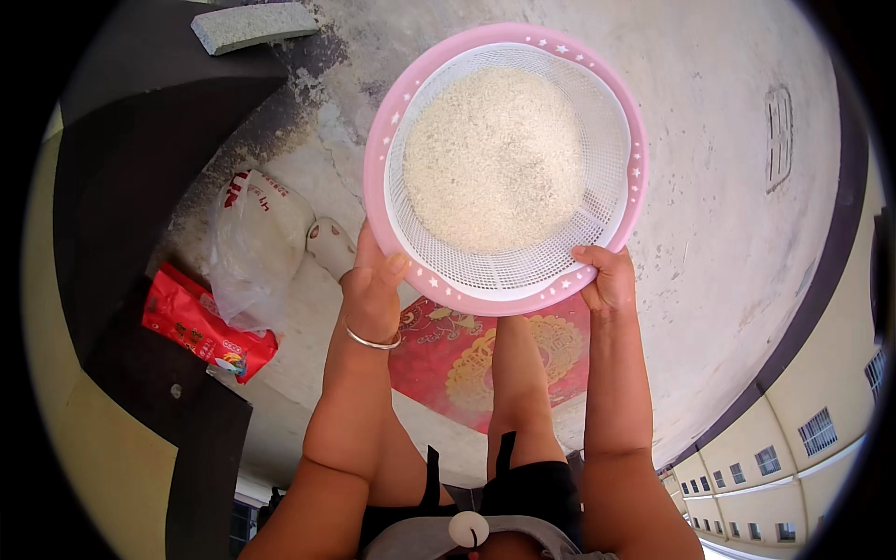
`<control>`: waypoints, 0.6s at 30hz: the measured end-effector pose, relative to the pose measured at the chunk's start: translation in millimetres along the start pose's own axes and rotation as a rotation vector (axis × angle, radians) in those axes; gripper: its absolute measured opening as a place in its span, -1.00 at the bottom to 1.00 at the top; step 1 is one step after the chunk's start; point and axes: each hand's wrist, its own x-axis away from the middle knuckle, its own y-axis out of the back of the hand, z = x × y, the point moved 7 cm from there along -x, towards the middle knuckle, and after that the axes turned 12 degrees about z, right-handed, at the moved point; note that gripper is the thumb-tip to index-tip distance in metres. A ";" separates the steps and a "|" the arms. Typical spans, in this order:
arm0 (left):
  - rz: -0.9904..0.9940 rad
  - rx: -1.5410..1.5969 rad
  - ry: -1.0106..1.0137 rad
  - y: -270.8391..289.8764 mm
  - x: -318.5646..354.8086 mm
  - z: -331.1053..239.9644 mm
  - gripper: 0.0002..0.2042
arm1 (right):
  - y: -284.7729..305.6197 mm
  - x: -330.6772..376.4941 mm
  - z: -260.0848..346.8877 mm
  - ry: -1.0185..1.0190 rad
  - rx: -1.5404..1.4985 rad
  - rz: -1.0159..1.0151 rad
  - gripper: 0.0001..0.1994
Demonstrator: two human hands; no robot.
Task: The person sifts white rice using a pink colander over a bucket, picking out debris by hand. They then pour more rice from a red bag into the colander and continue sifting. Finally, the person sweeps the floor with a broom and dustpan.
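Note:
A round pink basin (376, 159) with white stars on its rim is held out in front of me. Nested inside it is a white mesh basket (604, 187), its bottom covered by a heap of white rice (495, 159). My left hand (375, 285) grips the near left rim, thumb on top, a silver bangle at its wrist. At the near right, my right hand (609, 277) clasps the rim with its thumb over the edge. The fingers beneath the basin are mostly hidden.
On the left lie a clear plastic bag (257, 233) with pale contents and a red package (205, 322). A stone block (254, 26) rests at the far left. Below my arms is a red and gold mat (439, 359); a light slipper (330, 245) shows beside the bag.

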 end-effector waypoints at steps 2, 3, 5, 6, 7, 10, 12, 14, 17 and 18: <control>0.055 0.079 -0.061 4.2 -11.8 -19.3 -0.22 | 1.5 -1.7 37.1 -0.022 0.097 0.119 -0.40; 0.076 0.116 -0.085 4.4 -11.4 -27.8 -0.16 | -2.3 -0.1 51.6 -0.077 0.164 0.137 -0.39; 0.115 0.141 -0.017 3.0 -3.4 -33.2 -0.12 | -21.6 0.2 63.2 -0.096 0.247 0.176 -0.43; 0.138 0.152 0.013 -1.7 -0.4 -36.3 -0.09 | -29.1 0.5 66.3 -0.099 0.288 0.198 -0.45; 0.151 0.348 0.014 -7.1 2.4 -39.2 -0.14 | -29.3 0.1 61.7 -0.127 0.359 0.228 -0.49; 0.249 0.430 0.142 -5.2 17.1 -28.7 -0.18 | -20.1 -1.8 54.1 -0.107 0.101 0.264 -0.50; 0.240 0.480 0.078 -21.5 26.3 -12.4 -0.26 | 0.5 9.9 38.1 -0.077 -0.234 0.223 -0.46; 0.228 0.503 0.108 -32.5 32.8 -4.0 -0.28 | 13.9 31.5 18.6 -0.070 -0.380 0.165 -0.42; 0.224 0.554 0.255 -14.4 23.8 -18.0 -0.30 | 6.8 41.1 6.2 -0.050 -0.291 0.189 -0.38; 0.199 0.484 0.306 -17.7 12.0 -31.8 -0.33 | -3.6 42.3 8.0 -0.025 -0.244 0.205 -0.38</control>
